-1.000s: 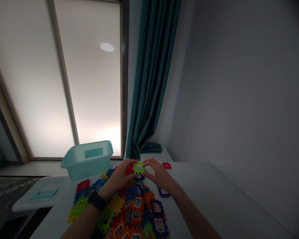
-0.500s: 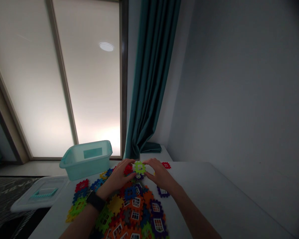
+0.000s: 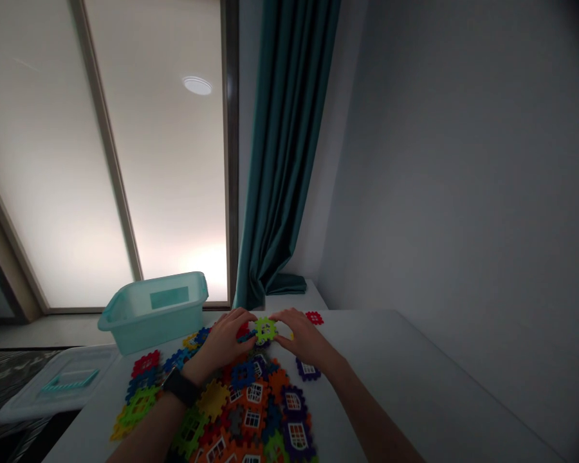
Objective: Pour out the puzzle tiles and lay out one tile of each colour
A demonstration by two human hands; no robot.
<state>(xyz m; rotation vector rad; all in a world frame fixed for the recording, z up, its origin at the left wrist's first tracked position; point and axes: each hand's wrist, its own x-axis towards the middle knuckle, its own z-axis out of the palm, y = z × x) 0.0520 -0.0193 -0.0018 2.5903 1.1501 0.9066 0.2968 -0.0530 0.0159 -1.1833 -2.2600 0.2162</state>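
A lime-green plastic window-shaped puzzle block (image 3: 265,330) stands up between my hands at the far end of a heap of multicoloured interlocking blocks (image 3: 251,405). My left hand (image 3: 224,341), with a black wristband (image 3: 180,387), curls over a red block (image 3: 244,330) and reaches the green block's left side. My right hand (image 3: 302,337) pinches the green block's right side with its fingertips. A dark block under the green one is partly hidden. A purple block (image 3: 307,369) lies just below my right hand.
The blocks lie on a white table (image 3: 415,392). Behind them stands a translucent teal plastic bin (image 3: 152,315), and a lid (image 3: 58,389) sits at the table's left. A small red block (image 3: 314,317) lies at the far side. A teal curtain (image 3: 284,154) hangs by a window.
The whole view has shifted slightly left and down. My hands have drawn a little closer around the green block, and the red block is now more covered by my left hand.
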